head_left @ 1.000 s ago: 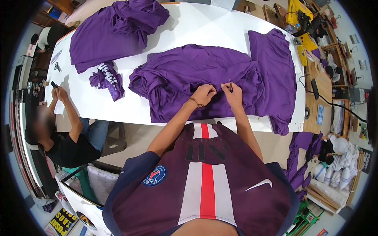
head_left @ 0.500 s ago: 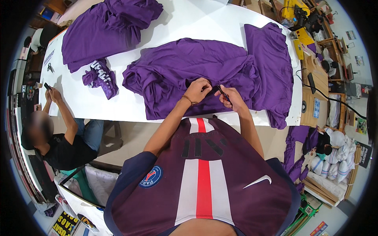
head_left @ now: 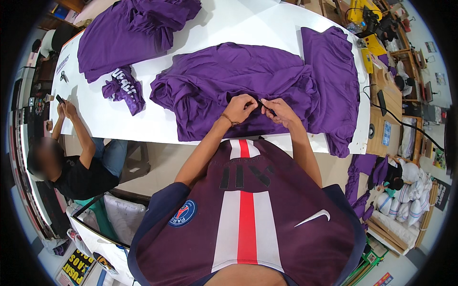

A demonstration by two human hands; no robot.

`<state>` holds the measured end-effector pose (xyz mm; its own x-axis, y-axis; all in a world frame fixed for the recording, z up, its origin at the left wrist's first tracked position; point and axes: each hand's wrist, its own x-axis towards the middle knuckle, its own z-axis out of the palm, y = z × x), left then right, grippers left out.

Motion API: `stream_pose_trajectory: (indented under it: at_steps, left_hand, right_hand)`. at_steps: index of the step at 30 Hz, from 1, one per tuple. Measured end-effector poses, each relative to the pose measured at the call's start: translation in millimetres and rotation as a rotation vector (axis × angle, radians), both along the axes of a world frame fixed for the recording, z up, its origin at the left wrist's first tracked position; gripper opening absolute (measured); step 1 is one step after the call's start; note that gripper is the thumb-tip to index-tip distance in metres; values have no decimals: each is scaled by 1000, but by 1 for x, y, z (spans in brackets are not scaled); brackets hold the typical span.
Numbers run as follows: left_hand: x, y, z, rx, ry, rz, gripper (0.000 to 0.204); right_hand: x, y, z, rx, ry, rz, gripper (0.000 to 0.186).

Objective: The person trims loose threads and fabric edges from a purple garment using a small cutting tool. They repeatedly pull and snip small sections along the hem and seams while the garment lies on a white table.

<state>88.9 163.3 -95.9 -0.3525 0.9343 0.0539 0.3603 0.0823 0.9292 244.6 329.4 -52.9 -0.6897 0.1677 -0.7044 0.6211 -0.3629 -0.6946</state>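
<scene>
A crumpled purple garment [head_left: 238, 66] lies in front of me on the white table [head_left: 267, 21]. Over its near side, my left hand [head_left: 241, 108] is closed, thumb and fingers pinching a bit of the purple cloth. My right hand [head_left: 281, 113] is wrapped round small dark thread snips [head_left: 272, 112]. Their dark tip reaches close to the left fingertips, and the palm hides much of the tool. Whether the blades touch the cloth or a thread, I cannot tell.
Folded purple cloth [head_left: 334, 86] lies right of the garment. A purple pile [head_left: 129, 40] and a small printed purple bundle [head_left: 124, 90] lie left. Scissors [head_left: 63, 76] rest at the far left. A seated person [head_left: 76, 162] holds a phone at the table's left end.
My right hand has turned and its fingers have closed in nearer to the left fingertips. The left hand keeps its pinch. The whole view has shifted slightly.
</scene>
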Motion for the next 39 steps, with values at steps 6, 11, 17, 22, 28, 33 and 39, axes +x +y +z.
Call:
stream_pose_trajectory:
  at_steps: [6,11,17,22,28,33,39]
  left_hand:
    - [2,-12,5,-104,-306,-18,9]
    - [2,-20,7,-137,-338,-40,7]
    - [-25,-65,36,-131,-583,-118,7]
    - [-66,-167,73,-487,-315,-112,11]
    - [-103,-357,-8,-1182,-247,206,20]
    - [-77,-378,7,-1208,102,544,32]
    - [-68,-181,74,-449,86,727,43]
  right_hand:
    - [7,-2,3,-28,7,-46,47]
    - [10,-6,-2,-43,74,-93,47]
    - [12,-8,-4,102,224,-352,41]
    - [12,-6,-18,730,302,-279,37]
    - [3,1,-28,1024,175,-103,30]
    - [-9,8,-24,978,220,-267,23]
    - [-18,19,-37,889,240,-408,17]
